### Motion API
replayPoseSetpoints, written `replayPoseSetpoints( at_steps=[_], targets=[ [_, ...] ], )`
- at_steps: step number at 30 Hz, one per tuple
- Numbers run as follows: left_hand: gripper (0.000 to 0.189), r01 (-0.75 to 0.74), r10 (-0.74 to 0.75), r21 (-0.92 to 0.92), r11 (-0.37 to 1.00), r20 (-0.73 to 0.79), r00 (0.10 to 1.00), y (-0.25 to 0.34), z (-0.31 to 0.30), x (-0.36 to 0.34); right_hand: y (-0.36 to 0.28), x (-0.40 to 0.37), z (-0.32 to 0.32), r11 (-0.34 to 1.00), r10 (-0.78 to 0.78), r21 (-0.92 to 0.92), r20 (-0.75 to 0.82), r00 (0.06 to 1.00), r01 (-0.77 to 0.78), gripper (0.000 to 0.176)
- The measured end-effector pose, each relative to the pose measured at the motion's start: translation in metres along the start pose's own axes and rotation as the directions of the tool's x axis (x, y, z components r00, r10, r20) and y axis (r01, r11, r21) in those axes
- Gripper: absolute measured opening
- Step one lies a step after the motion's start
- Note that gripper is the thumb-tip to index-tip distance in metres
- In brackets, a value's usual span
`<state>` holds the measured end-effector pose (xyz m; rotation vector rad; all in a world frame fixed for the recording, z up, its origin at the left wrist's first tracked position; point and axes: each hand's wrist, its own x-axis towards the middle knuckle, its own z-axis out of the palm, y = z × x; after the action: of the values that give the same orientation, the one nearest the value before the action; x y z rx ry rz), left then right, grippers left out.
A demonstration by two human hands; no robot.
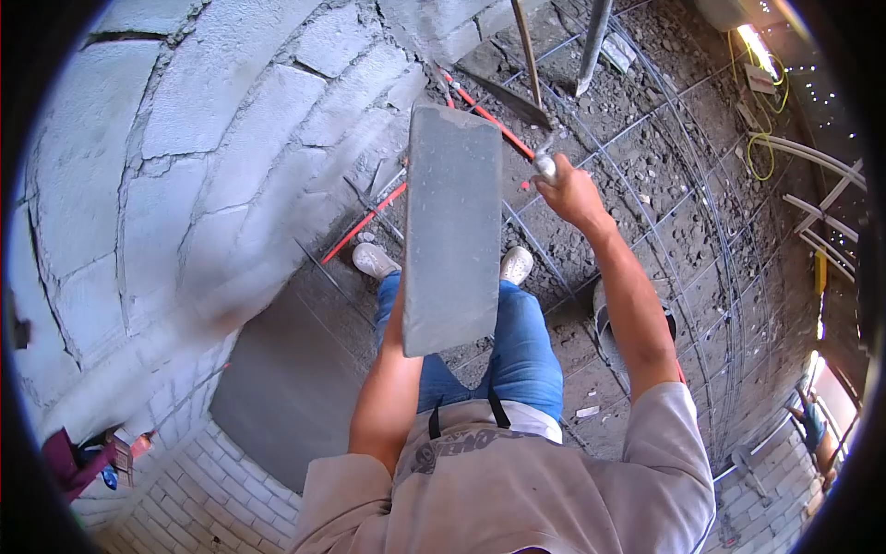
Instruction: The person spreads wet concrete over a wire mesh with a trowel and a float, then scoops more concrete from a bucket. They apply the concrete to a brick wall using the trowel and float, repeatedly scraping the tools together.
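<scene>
A long grey rectangular block (452,226) with worn edges is held up in front of my body, its broad smooth face toward me. My left forearm runs up behind its lower part, and my left hand is hidden at its back. To the right, my right hand (574,196) is wrapped round the pale handle of a pointed trowel (509,100), whose dark blade extends up and left. The trowel is apart from the block in this view, over the gravelly ground.
A pale block wall (194,194) rises on the left, beside a smooth grey slab (277,369). Reinforcing bars (637,185) cross the rubble ground around my shoes (374,260). An orange-red bar (365,222) lies nearby. A bucket (604,319) stands behind my right forearm.
</scene>
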<state>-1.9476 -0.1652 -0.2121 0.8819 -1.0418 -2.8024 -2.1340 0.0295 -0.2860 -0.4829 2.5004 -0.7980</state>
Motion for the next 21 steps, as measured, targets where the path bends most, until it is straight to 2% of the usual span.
replayPoseSetpoints(
  at_steps=[1,3,4,5,6,7,8,9,11,12,14,17,18,19,21],
  targets=[
    [0.044,0.019,-0.019,0.017,1.0,0.0,1.0,0.005,-0.002,0.001,-0.004,-0.003,0.001,1.0,0.003,0.0,0.005,1.0,-0.003,0.039],
    [0.044,0.055,-0.054,0.043,0.998,-0.033,0.998,0.018,-0.012,0.009,-0.017,-0.018,0.005,0.991,0.036,0.13,-0.028,0.999,-0.032,0.039],
    [0.044,0.072,-0.069,0.053,0.996,-0.055,0.996,0.026,-0.019,0.016,-0.024,-0.032,0.01,0.983,-0.025,0.177,-0.095,0.995,0.042,0.038],
    [0.044,0.099,-0.093,0.067,0.993,-0.084,0.992,0.034,-0.027,0.024,-0.031,-0.046,0.014,0.991,-0.017,0.132,-0.054,0.998,0.024,0.037],
    [0.043,0.139,-0.128,0.079,0.987,-0.13,0.983,0.038,-0.042,0.038,-0.033,-0.061,0.023,0.991,-0.119,0.056,-0.08,0.99,0.123,0.035],
    [0.043,0.18,-0.163,0.088,0.98,-0.175,0.971,0.043,-0.057,0.052,-0.042,-0.077,0.026,0.993,-0.113,-0.029,0.005,0.994,0.113,0.036],
    [0.043,0.265,-0.226,0.117,0.957,-0.269,0.936,0.046,-0.076,0.068,-0.049,-0.092,0.031,0.975,-0.215,-0.054,0.014,0.977,0.215,0.033],
    [0.043,0.176,-0.126,0.189,0.966,-0.247,0.961,0.042,-0.094,0.083,-0.056,-0.103,0.037,0.949,-0.294,-0.103,0.045,0.955,0.297,0.031],
    [0.04,0.26,-0.166,0.306,0.916,-0.3,0.939,0.049,-0.133,0.105,-0.077,-0.117,0.045,0.916,-0.355,-0.144,0.14,0.924,0.374,0.027],
    [0.04,0.282,-0.188,0.293,0.914,-0.31,0.932,0.057,-0.136,0.107,-0.083,-0.117,0.054,0.922,-0.339,-0.142,0.159,0.927,0.361,0.027],
    [0.038,0.312,-0.097,0.494,0.811,-0.413,0.906,0.071,-0.144,0.105,-0.093,-0.11,0.07,0.907,-0.365,-0.152,0.178,0.914,0.393,0.027],
    [0.036,0.277,-0.11,0.472,0.837,-0.35,0.93,0.059,-0.194,0.111,-0.087,-0.07,0.099,0.937,-0.223,-0.24,0.151,0.963,0.255,0.029],
    [0.036,0.32,-0.147,0.537,0.78,-0.341,0.929,0.071,-0.183,0.1,-0.088,-0.048,0.107,0.951,-0.042,-0.298,0.156,0.987,0.087,0.029],
    [0.036,0.324,-0.152,0.532,0.783,-0.342,0.927,0.075,-0.182,0.095,-0.086,-0.023,0.114,0.931,0.138,-0.357,0.15,0.979,-0.076,0.03],
    [0.035,0.353,-0.205,0.444,0.823,-0.347,0.915,0.076,-0.185,0.083,-0.072,0.014,0.12,0.954,0.176,-0.255,0.06,0.983,-0.155,0.037]
  ],
)
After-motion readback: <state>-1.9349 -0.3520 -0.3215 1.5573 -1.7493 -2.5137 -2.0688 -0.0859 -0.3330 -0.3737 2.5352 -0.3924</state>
